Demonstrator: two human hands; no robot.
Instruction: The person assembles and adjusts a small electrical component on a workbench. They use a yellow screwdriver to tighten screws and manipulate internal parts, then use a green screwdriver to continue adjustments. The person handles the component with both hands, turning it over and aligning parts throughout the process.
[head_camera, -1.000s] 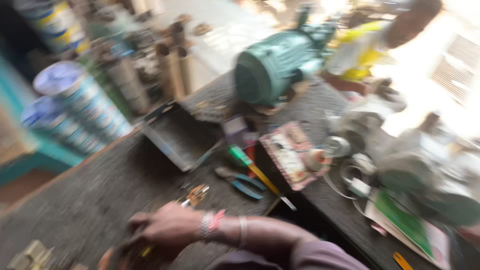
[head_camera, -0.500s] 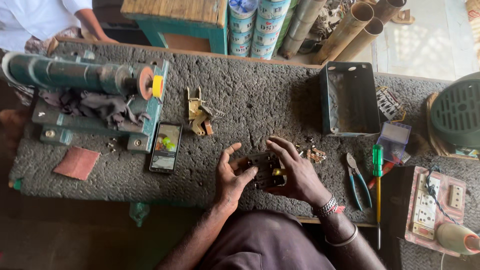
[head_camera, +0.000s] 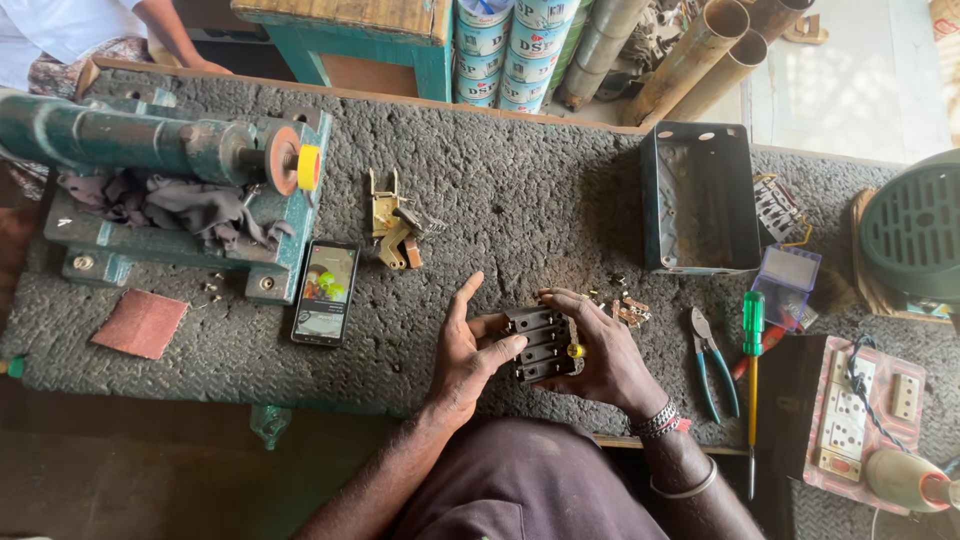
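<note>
— Black plastic, that block (head_camera: 541, 345) in the middle: what has hold of it?

— Both hands. The left hand (head_camera: 466, 352) cups its near side, thumb raised, fingers laid across the front. The right hand (head_camera: 598, 350) closes over its far side, fingers curled along the top. It sits just above the grey matted bench (head_camera: 520, 215), at the near edge.

— What lies close by?

— Small loose metal bits (head_camera: 628, 308) just beyond the right hand. Blue-handled pliers (head_camera: 712, 362) further right, then a green-handled screwdriver (head_camera: 752, 378) pointing towards the person.

— And to the left?

— A phone (head_camera: 325, 292) with its screen lit, lying flat, well apart from the left hand. Brass contact pieces (head_camera: 395, 228) above it. A green bench machine (head_camera: 165, 190) with rags draped on its base fills the left end, and a reddish sanding sheet (head_camera: 140, 323) lies before it.

— Anything crowding the hands?

— Nothing touches them. An open metal box (head_camera: 700, 200) stands behind the loose bits.
</note>
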